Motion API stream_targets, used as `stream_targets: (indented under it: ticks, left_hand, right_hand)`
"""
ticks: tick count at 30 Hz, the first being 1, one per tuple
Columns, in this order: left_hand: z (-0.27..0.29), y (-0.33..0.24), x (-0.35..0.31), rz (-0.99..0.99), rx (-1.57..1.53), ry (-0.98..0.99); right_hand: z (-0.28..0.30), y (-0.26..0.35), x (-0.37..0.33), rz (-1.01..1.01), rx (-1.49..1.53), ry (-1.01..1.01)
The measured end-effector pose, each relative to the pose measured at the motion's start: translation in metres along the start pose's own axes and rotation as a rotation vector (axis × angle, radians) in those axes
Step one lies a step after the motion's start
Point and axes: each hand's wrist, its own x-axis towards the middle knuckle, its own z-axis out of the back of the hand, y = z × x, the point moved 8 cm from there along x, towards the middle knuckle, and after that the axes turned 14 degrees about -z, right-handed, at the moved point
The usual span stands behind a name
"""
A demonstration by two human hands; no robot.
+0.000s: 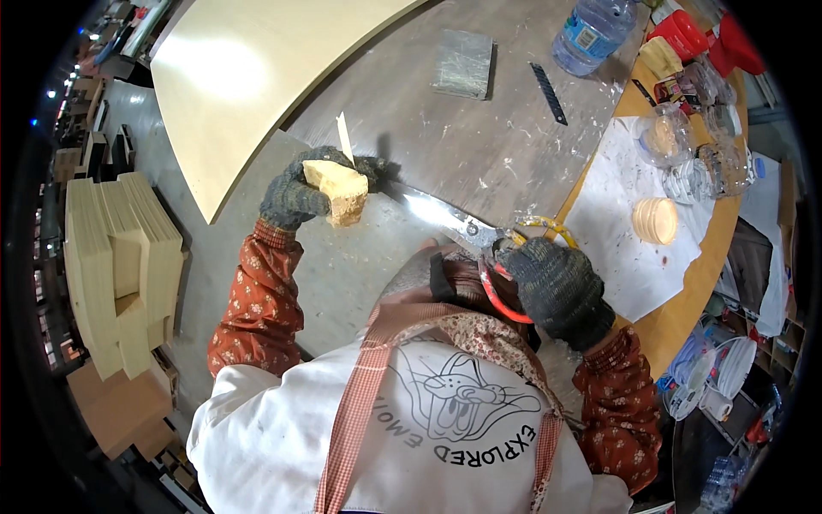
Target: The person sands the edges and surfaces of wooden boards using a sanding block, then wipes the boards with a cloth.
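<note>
My left hand point(291, 197), in a dark knitted glove, is closed around a yellowish block point(338, 182) with a rough, crumbly end. A thin pale strip point(344, 137) sticks up beside the block at my fingers. In my right hand point(561, 291), also gloved, is a pair of large scissors point(445, 216) with handles wrapped in red and yellow. Their metal blades point left, with the tips close to my left fingers. Whether the blades touch anything there is hard to make out.
A large pale curved panel point(231, 86) lies at the far left of the grey worktop point(411, 103). Beyond are a grey block point(463, 64), a dark blade strip point(548, 92) and a water bottle point(591, 38). White paper point(608, 223) with jars lies right; stacked boards point(128, 265) stand left.
</note>
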Motion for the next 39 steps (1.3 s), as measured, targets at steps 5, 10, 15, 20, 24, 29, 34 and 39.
stream_targets:
  ticks: [5, 10, 15, 20, 24, 29, 34, 39]
  left_hand:
    - [0.003, 0.004, 0.0, 0.024, -0.019, -0.023]
    - [0.004, 0.009, -0.003, 0.085, -0.059, -0.072]
    - [0.006, 0.009, -0.004, 0.058, -0.033, -0.052]
    - [0.008, 0.011, -0.004, 0.059, -0.046, -0.045]
    - [0.006, 0.008, -0.003, 0.06, -0.042, -0.032]
    - [0.005, 0.008, -0.002, 0.069, -0.06, -0.018]
    - [0.007, 0.01, -0.005, 0.079, -0.048, -0.042]
    - [0.017, 0.006, -0.02, 0.038, 0.089, -0.06]
  right_hand:
    - [-0.011, -0.004, 0.017, -0.118, -0.058, 0.164]
    - [-0.014, -0.008, 0.03, -0.172, -0.071, 0.173]
    - [-0.016, -0.013, 0.03, -0.17, -0.023, 0.148]
    - [-0.012, -0.01, 0.029, -0.111, 0.006, 0.066]
    - [-0.019, -0.013, 0.035, -0.157, -0.01, 0.161]
    - [-0.02, -0.003, 0.051, -0.024, -0.169, 0.124]
    - [-0.059, -0.021, 0.066, -0.274, -0.227, 0.52]
    - [-0.05, -0.001, 0.078, -0.013, -0.426, 0.181]
